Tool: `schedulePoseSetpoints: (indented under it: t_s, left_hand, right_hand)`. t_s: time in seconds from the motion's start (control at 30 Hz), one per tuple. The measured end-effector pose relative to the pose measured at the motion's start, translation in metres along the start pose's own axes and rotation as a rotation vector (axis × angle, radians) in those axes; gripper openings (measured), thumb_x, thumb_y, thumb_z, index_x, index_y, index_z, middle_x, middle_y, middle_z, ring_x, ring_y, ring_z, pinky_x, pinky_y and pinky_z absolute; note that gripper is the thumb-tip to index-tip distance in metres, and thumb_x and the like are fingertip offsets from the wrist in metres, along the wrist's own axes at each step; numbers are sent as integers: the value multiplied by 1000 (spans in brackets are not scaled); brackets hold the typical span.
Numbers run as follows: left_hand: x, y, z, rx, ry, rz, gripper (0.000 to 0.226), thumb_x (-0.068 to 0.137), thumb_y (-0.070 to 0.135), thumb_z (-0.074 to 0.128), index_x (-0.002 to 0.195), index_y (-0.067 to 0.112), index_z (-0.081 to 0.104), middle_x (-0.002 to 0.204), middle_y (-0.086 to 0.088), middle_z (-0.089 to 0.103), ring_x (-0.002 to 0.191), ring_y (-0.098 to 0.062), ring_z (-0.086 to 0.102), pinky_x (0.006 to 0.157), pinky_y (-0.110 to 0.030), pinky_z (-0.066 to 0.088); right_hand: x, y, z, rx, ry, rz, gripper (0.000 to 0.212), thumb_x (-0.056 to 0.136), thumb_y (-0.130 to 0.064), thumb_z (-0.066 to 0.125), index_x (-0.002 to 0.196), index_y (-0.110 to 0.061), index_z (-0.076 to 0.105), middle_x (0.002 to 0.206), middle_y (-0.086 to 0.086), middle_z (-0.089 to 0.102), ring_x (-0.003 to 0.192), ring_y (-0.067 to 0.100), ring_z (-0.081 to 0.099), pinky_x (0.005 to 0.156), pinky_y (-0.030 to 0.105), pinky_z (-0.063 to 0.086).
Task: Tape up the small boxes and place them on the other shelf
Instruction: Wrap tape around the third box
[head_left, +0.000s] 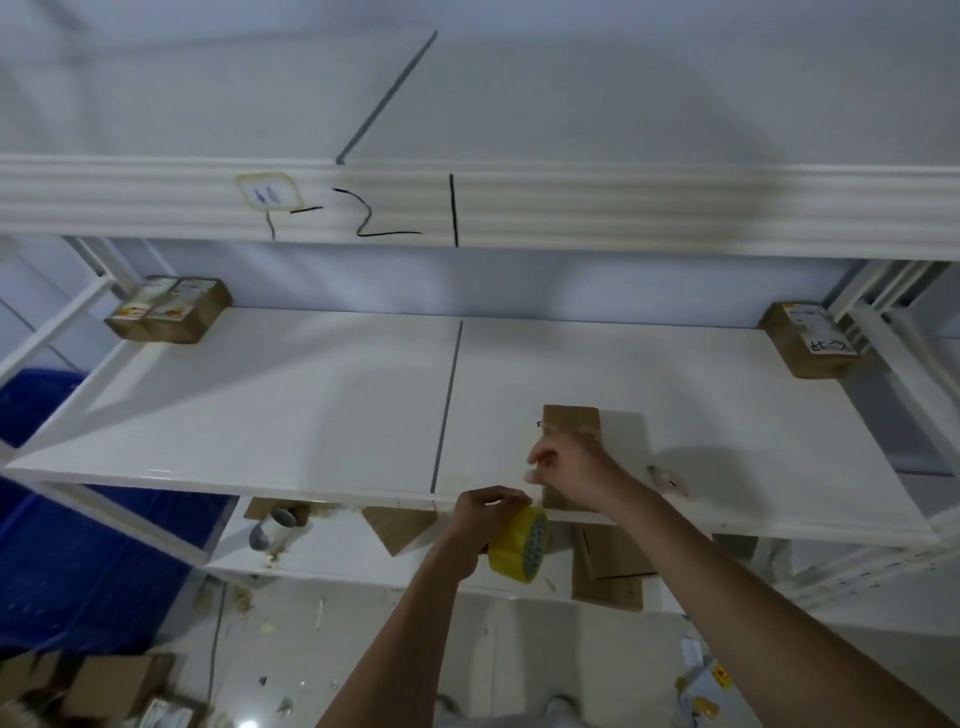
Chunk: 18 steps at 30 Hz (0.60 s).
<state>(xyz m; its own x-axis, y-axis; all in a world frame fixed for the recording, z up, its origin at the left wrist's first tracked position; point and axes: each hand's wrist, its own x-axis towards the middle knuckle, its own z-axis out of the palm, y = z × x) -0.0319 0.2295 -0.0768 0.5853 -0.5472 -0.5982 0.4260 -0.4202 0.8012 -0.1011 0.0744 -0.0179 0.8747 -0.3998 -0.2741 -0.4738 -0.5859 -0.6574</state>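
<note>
one head-worn camera, wide-angle, looks forward and down from close above the white shelf (311, 405), facing the wall; both forearms reach in from the bottom edge.

small box (570, 426) partly behind right hand (566, 462), shelf label (269, 193) blurred

Cool, even light fills the room, a bit dim toward the lower left of the frame. The white shelf board (311, 395) carries a soft sheen and faint shadows right of centre. The wide lens bows the upper beam (623, 213) and shelf edges. The whole frame is soft with motion blur.
</note>
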Motion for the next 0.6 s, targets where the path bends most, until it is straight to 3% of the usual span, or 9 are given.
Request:
schedulePoseSetpoints:
  t_s: [0.07, 0.13, 0.27, 0.4, 0.6]
  left_hand:
    - [-2, 1, -19, 2, -3, 7, 18, 99, 22, 61, 101, 17, 78, 105, -4, 71, 89, -20, 67, 71, -30, 60]
    - [-4, 1, -41, 7, 16, 11, 18, 99, 21, 61, 102, 15, 77, 97, 0, 72, 83, -17, 68, 63, -25, 58]
    - [-5, 0, -81, -1, 50, 12, 18, 99, 21, 60, 97, 15, 77, 92, -2, 73, 80, -18, 69, 72, -30, 60]
    - [-7, -6, -112, -27, 71, 24, 18, 99, 20, 61, 92, 16, 76, 88, -5, 74, 77, -18, 71, 79, -37, 60]
    - [-12, -16, -151, -69, 53, 36, 15, 98, 22, 62, 94, 19, 76, 93, -4, 75, 82, -18, 71, 79, -35, 59]
  right_hand:
    - [6, -20, 9, -100, -123, 26, 34, 87, -30, 76, 116, -13, 71, 112, -1, 67, 100, 14, 64, 79, 22, 48]
    - [15, -36, 20, -79, -157, 50, 24, 88, -26, 76, 107, -11, 75, 103, -2, 71, 94, 15, 67, 73, 22, 51]
    - [30, -67, 47, -17, -177, 89, 7, 88, -16, 76, 92, -10, 77, 83, -3, 72, 73, 14, 71, 56, 17, 53]
    - [44, -90, 77, -42, -201, 123, 14, 84, -23, 81, 92, -12, 77, 85, -3, 72, 71, 15, 72, 62, 21, 57]
    - [61, -115, 104, -61, -232, 131, 2, 85, -13, 78, 83, -14, 79, 89, -1, 74, 72, 15, 71, 58, 18, 54]
